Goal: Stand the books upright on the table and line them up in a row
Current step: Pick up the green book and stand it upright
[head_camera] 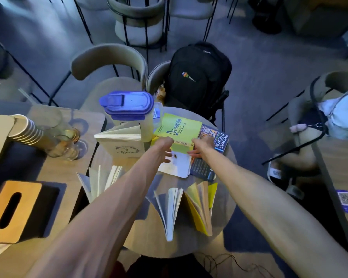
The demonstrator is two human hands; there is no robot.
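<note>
A yellow-green book [181, 126] lies at the far side of the round table [225, 197], raised at its near spine edge. My left hand [162, 149] and my right hand [201, 148] both grip that spine edge. Under it a white book [177, 166] lies flat, and beside it a dark blue book [221, 143] lies flat. Three books stand upright with fanned pages near me: a white one [100, 181], a blue-covered one [169, 209] and a yellow one [203, 205]. A cream book [122, 141] stands by the pitcher.
A clear pitcher with a blue lid [129, 109] stands at the table's far left. On the left table are stacked paper cups [26, 129], glasses [66, 141] and a wooden tissue box [10, 209]. A black backpack [197, 77] sits on a chair behind.
</note>
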